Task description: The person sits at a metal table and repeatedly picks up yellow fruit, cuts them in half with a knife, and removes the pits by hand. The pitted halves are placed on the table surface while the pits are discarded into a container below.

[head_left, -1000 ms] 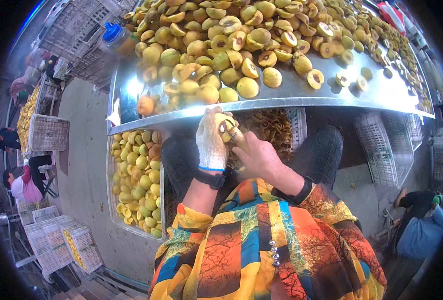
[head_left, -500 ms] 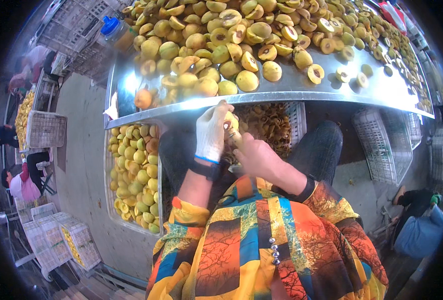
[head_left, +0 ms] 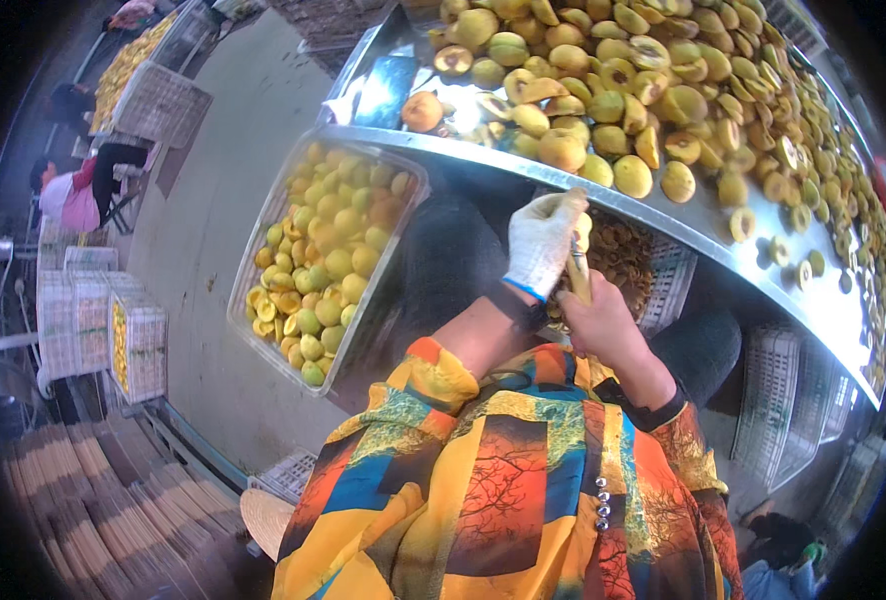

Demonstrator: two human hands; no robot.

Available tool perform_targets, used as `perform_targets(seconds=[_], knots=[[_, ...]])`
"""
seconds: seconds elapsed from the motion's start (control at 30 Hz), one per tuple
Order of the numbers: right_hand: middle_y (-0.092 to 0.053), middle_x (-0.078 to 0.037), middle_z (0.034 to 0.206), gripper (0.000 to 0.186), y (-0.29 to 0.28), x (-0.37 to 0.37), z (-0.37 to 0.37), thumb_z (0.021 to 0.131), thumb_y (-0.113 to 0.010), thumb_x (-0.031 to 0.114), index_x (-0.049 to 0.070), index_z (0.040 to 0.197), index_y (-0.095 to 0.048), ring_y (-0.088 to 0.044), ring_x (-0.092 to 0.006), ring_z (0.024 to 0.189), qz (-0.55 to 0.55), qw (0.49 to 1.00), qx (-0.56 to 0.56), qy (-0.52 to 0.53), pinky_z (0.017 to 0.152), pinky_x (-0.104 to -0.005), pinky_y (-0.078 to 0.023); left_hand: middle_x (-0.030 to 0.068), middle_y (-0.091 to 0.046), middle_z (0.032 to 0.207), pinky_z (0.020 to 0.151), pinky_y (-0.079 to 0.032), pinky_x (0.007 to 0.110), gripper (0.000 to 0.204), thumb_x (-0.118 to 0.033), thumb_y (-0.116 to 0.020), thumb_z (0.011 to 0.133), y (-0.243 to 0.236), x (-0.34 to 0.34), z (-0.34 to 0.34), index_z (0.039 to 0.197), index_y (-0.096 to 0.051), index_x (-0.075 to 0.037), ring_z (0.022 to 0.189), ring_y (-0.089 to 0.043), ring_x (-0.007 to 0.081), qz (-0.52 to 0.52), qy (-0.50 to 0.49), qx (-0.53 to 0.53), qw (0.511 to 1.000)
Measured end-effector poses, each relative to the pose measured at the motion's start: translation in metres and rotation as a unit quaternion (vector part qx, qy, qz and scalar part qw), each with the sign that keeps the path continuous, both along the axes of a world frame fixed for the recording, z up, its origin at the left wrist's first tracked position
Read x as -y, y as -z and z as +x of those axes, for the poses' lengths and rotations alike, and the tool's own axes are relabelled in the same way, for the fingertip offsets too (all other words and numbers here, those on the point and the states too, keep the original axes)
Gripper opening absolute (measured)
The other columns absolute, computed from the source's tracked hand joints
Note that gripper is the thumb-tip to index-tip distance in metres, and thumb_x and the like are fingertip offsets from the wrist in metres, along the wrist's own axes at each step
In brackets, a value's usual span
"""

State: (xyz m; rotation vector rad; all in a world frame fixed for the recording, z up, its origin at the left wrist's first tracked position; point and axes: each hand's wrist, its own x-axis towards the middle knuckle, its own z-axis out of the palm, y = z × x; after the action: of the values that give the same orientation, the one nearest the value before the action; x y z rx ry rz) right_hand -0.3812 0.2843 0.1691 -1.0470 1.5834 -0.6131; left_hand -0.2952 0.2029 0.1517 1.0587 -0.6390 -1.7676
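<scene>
My left hand (head_left: 543, 245), in a white knitted glove, is closed on a yellow peach half (head_left: 584, 232), held just in front of the metal table's near edge. My right hand (head_left: 600, 315), bare, grips the pale handle of a small hand tool (head_left: 580, 280). The tool's slim metal end points up at the peach, beside the gloved fingers; whether it touches the flesh I cannot tell. Below both hands a white crate (head_left: 671, 285) holds brown, curled scraps. Many whole and halved peaches (head_left: 663, 105) lie heaped on the metal table (head_left: 443, 152).
At my left stands a clear plastic crate (head_left: 238, 318) full of yellow-green peaches. White crates (head_left: 768, 390) stand under the table at right. Farther left, a person (head_left: 75, 200) sits near stacked crates (head_left: 143, 340). Flattened cardboard (head_left: 113, 510) lies at the lower left.
The view has swung, so the table slants and the left crate shows more fully. Both hands stay together at the peach; its cut face, visible before, is now mostly turned out of sight.
</scene>
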Motion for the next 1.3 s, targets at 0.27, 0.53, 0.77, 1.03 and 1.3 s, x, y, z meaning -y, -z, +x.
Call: perform_targets(seconds=[0.27,0.53,0.77,1.03,1.3], knots=[[-0.041,-0.003,0.058,0.013,-0.014,-0.001,0.005,0.083,-0.049,0.009,0.006,0.092,-0.040,-0.037,-0.0088,0.036,0.168,0.959,0.218,0.063,0.033,-0.0264,-0.032,0.0020,-0.057,0.062,0.044,-0.040,0.022,0.021,-0.021,-0.065,0.082,0.016,0.007,0.014,0.079,-0.063,0.000,0.048,-0.049,0.0088,0.038,0.119,0.029,0.992],[-0.040,-0.001,0.061,0.009,-0.005,-0.001,-0.003,0.085,-0.049,0.010,0.010,0.088,-0.040,-0.034,-0.0062,0.036,0.220,0.930,0.291,0.033,0.033,-0.0238,-0.031,0.0024,-0.062,0.067,0.051,-0.045,0.023,0.028,-0.025,-0.066,0.081,0.028,0.002,0.021,0.080,-0.067,0.002,0.058,-0.054,0.0063,-0.133,0.137,0.232,0.954],[-0.041,0.000,0.061,0.009,-0.010,-0.002,-0.001,0.086,-0.050,0.011,0.008,0.085,-0.042,-0.035,-0.0060,0.038,0.203,0.927,0.315,0.000,0.034,-0.0230,-0.032,0.0095,-0.060,0.062,0.044,-0.045,0.027,0.046,-0.045,-0.051,0.088,0.024,0.005,0.025,0.079,-0.061,-0.001,0.047,-0.054,0.0157,0.094,0.163,0.023,0.982],[-0.037,0.002,0.056,0.007,-0.004,-0.003,0.007,0.086,-0.050,0.008,0.007,0.089,-0.044,-0.032,-0.0062,0.036,0.119,0.889,0.441,0.025,0.033,-0.0226,-0.028,0.0125,-0.061,0.071,0.042,-0.047,0.031,0.046,-0.052,-0.042,0.089,0.013,0.009,0.029,0.084,-0.056,-0.008,0.052,-0.058,0.0254,0.191,0.084,-0.179,0.961],[-0.040,0.001,0.058,0.013,0.038,-0.004,-0.024,0.085,-0.055,0.014,0.010,0.091,-0.044,-0.035,-0.0072,0.038,0.111,0.935,0.287,0.176,0.035,-0.0242,-0.031,0.0112,-0.062,0.076,0.045,-0.044,0.027,0.041,-0.047,-0.043,0.090,-0.010,0.038,0.169,0.090,-0.059,-0.009,0.065,-0.061,0.0219,-0.005,-0.291,0.127,0.948]])
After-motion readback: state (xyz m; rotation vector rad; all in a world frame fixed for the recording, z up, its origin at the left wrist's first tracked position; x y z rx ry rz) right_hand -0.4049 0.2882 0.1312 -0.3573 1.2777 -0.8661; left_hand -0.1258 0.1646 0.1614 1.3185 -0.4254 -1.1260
